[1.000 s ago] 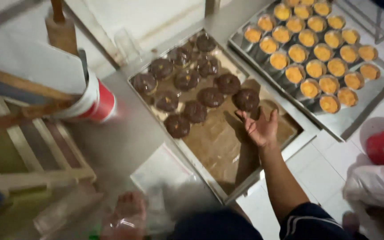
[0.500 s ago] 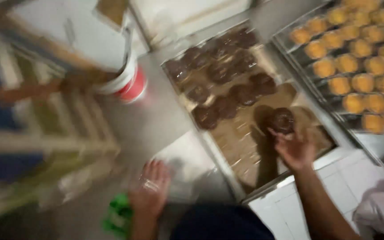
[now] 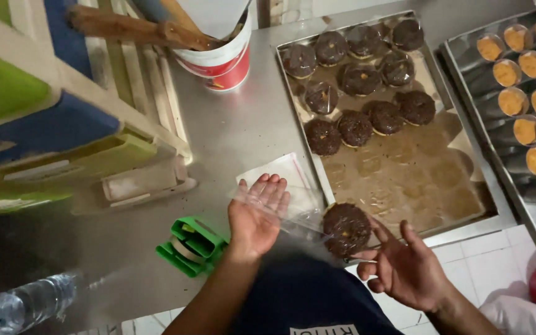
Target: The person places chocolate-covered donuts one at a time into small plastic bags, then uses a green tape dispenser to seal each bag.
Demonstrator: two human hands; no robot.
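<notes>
My right hand (image 3: 404, 270) holds a chocolate-sprinkled donut (image 3: 345, 228) by its right edge, just over the near rim of the donut tray (image 3: 313, 162). My left hand (image 3: 257, 214) is palm up with fingers stretched out, and a clear plastic bag (image 3: 290, 218) lies across it, reaching toward the donut. The donut sits at the mouth of the bag. Several more chocolate donuts (image 3: 361, 80) lie on brown paper at the far end of the tray.
A second metal tray (image 3: 466, 93) of orange-topped pastries (image 3: 528, 62) stands at the right. A white and red bucket (image 3: 221, 65) with wooden handles is at the back. A green tape dispenser (image 3: 190, 245), a water bottle (image 3: 26, 304), flat plastic bags (image 3: 283, 170) and a coloured wooden rack (image 3: 63, 124) surround my left hand.
My right hand lifted one donut off the tray and brought it to the near edge. My left hand came up from the table holding a clear bag beside it.
</notes>
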